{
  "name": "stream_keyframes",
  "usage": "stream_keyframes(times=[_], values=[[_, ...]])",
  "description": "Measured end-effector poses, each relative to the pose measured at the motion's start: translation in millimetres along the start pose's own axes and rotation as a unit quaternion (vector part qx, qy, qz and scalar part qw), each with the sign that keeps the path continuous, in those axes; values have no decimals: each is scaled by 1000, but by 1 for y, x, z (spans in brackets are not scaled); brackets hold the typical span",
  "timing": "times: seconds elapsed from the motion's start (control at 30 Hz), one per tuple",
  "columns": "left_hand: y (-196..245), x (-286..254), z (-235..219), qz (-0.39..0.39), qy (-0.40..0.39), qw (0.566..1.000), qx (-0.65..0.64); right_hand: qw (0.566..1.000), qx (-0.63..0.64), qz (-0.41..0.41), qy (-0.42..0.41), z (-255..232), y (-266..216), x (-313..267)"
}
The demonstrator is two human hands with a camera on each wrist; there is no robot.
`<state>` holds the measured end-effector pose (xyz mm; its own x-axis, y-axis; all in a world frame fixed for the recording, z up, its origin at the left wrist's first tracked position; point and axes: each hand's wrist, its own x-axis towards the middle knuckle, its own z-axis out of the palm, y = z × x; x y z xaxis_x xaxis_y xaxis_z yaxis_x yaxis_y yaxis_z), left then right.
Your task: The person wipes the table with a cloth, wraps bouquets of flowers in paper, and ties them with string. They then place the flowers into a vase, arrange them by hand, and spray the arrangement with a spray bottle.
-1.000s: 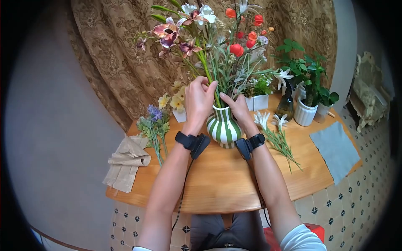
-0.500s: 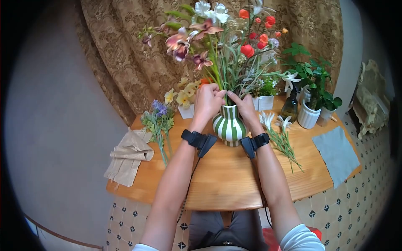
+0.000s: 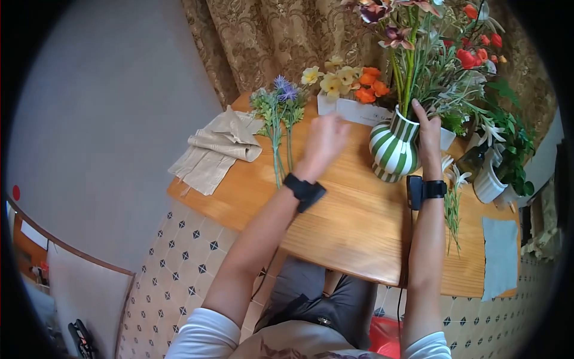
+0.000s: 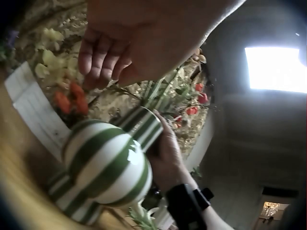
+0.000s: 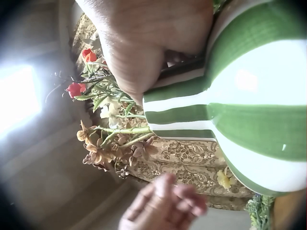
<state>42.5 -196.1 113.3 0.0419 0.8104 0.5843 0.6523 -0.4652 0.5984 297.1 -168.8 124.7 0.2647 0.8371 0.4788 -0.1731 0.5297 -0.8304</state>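
Observation:
A green-and-white striped vase (image 3: pixel 394 149) stands on the wooden table, holding a tall bouquet of brownish orchids, red blooms and green stems (image 3: pixel 408 75). My right hand (image 3: pixel 429 131) grips its neck from the right side, with the thumb near the rim. In the right wrist view the right hand (image 5: pixel 148 43) covers part of the striped neck. Left of the vase, my left hand (image 3: pixel 326 143) is in the air, blurred, its fingers loosely bent with nothing in them. Nearest to it lie purple thistle-like flowers (image 3: pixel 287 91) with green leaves and long stems.
Crumpled brown paper (image 3: pixel 224 143) lies at the table's left. Yellow flowers (image 3: pixel 342 81) and orange flowers (image 3: pixel 372 87) rise from a white planter (image 3: pixel 359 110) at the back. White lilies (image 3: pixel 457 176), a white pot (image 3: pixel 490 182) and a grey cloth (image 3: pixel 500 257) are at right.
The left hand has left the stems at the vase mouth and moved left. My right hand has stayed at the vase neck. The head view has turned left.

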Motion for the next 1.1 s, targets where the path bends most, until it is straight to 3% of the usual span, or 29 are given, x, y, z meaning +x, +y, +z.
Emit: stream_keyframes(times=[0.07,0.13,0.2,0.33,0.37,0.4,0.43,0.5,0.57,0.63,0.7,0.77,0.8,0.83,0.9,1.03,1.1], values=[[-63,-5,-18,-39,-27,979,200,1000,13,3,-2,0,0,-1],[-93,-7,-32,-121,-79,951,273,1000,8,8,4,-1,3,1],[-114,-9,-35,-153,-150,929,300,1000,12,6,7,1,2,1],[-148,-4,-26,-164,-124,920,333,1000,18,-5,1,-1,4,2],[-156,2,-33,-225,-168,944,172,1000,20,-10,1,0,4,2],[-164,7,-38,-279,-207,938,6,1000,26,-3,-5,-1,3,1],[-163,6,-44,-278,-207,938,5,1000,26,-4,-5,-1,2,1],[-159,0,-54,-317,-156,881,-315,1000,18,9,-1,-1,1,0],[-147,-13,-59,-317,-153,877,-328,1000,17,15,4,0,-1,-1],[-145,-26,-56,-317,-200,891,-255,1000,15,23,7,1,-2,-3],[-147,-33,-56,-313,-185,899,-243,1000,17,7,5,4,-3,-3],[-153,-35,-59,-222,-12,975,-18,1000,19,3,4,2,-1,-1],[-157,-35,-62,-182,33,978,94,1000,3,2,15,2,0,-1],[-161,-37,-65,-183,33,978,95,1000,-12,1,25,1,0,-1],[-167,-38,-70,-170,-28,961,217,1000,-1,5,20,1,1,0],[-173,-25,-76,-212,-98,948,214,1000,1,15,24,-2,4,3],[-174,-18,-87,-353,-155,922,-38,1000,8,11,23,-1,4,2]])
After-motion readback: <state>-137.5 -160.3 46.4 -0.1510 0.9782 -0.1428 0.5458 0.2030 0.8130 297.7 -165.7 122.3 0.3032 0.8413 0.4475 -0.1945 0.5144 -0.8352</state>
